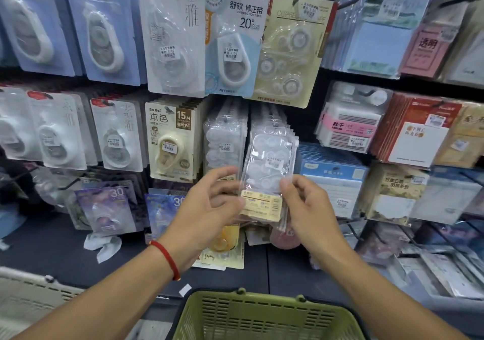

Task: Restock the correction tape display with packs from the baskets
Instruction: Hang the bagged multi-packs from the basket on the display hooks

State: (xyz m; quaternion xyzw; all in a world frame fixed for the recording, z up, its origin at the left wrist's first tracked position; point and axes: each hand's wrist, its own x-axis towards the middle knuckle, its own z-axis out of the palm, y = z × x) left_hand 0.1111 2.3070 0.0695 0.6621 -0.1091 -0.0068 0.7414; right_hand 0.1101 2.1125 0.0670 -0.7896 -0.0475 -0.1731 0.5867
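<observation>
In the head view, a stack of clear correction tape packs is held up in the middle of the scene, in front of the pegboard display; the stack is pinched at its right edge by the right hand, thumb and fingers curled onto the plastic; the left hand is seen at the stack's left edge, its thumb against the yellow card insert at the bottom of the front pack, its fingers loosely spread behind and beside the packs, so a firm grip on that side cannot be told; a red string bracelet is worn on the left wrist; just behind the held stack, more clear packs are hung on a peg; to their left a beige "15M" pack is hung; above, a blue-and-white "20" pack is hung; sticky note pads are seen to the far right; a green basket is seen at the near edge, below the hands; a grey basket is partly seen at the near left.
</observation>
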